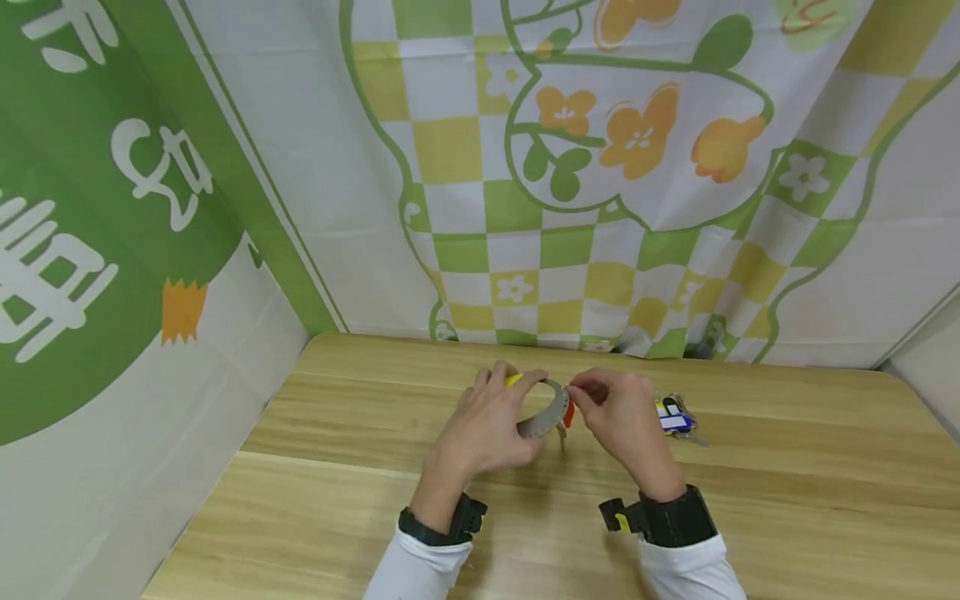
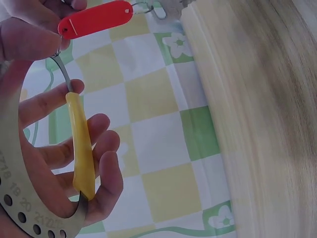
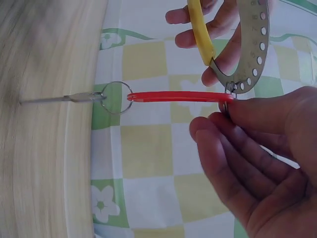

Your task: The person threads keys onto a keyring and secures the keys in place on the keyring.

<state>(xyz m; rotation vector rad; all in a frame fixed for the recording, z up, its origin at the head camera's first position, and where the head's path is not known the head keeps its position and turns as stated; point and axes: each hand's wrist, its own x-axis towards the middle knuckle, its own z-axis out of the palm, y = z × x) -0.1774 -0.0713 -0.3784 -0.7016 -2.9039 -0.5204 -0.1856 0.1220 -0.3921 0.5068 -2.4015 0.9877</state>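
My left hand grips a large metal key ring with numbered holes along its flat band. Its fingers curl around the yellow handle. My right hand pinches a small wire hook at one end of a red key tag, right at the holed band. Whether the hook passes through a hole cannot be made out. From the tag's other end a thin split ring carries a key, which hangs down above the table.
A bunch of keys with blue and yellow tags lies on the wooden table, to the right of my right hand. Behind the table's far edge hangs a checked, flowered curtain. Another green and white cloth hangs at the left.
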